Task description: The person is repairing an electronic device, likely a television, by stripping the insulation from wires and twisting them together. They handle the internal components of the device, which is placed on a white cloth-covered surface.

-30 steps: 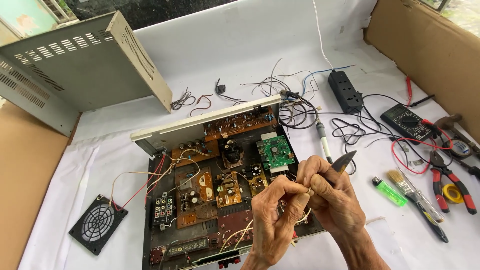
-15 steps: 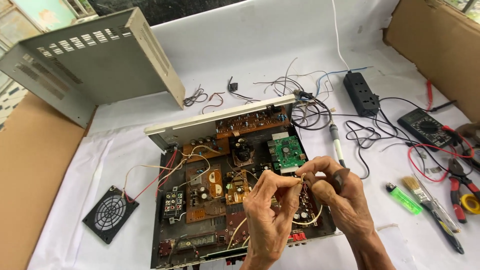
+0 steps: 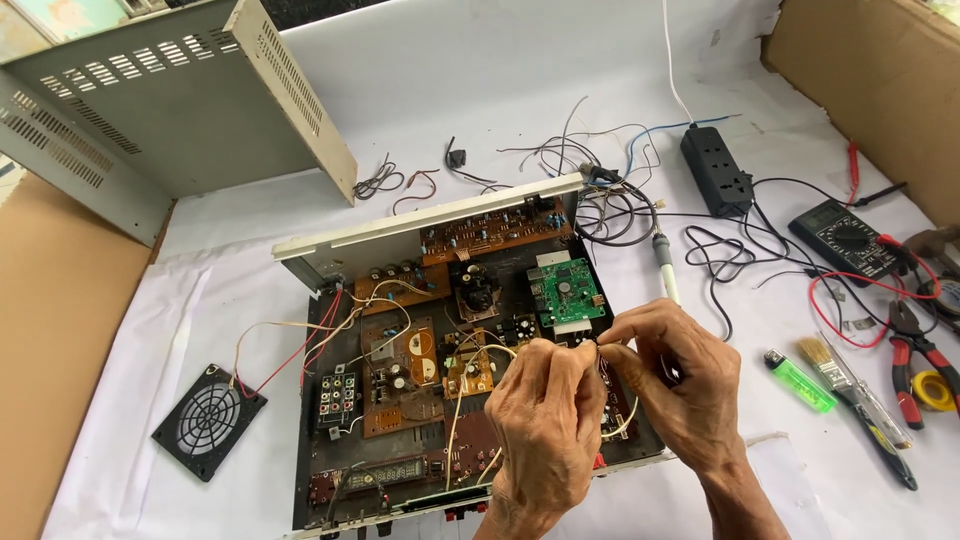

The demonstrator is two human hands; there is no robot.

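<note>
A: What is seen from the head view, at the hands?

B: The left hand and the right hand are held together over the open amplifier, fingertips meeting. A thin pale wire is pinched in the narrow grip of the left hand. The grip of the right hand is closed too, on a dark tool (mostly hidden in the palm, so its kind cannot be told).

A: And where is the wire found?

B: It is looped up from the brown boards inside the amplifier to the fingertips, above the right half of the case, just below the green circuit board.

A: What is laid around it?

B: On the white-covered worktop, a black fan grille is seen at the left, tied by red and white leads. The grey metal cover is propped at the upper left. At the right, a power strip, a multimeter, a green lighter, a brush and red-handled pliers are set out.
</note>
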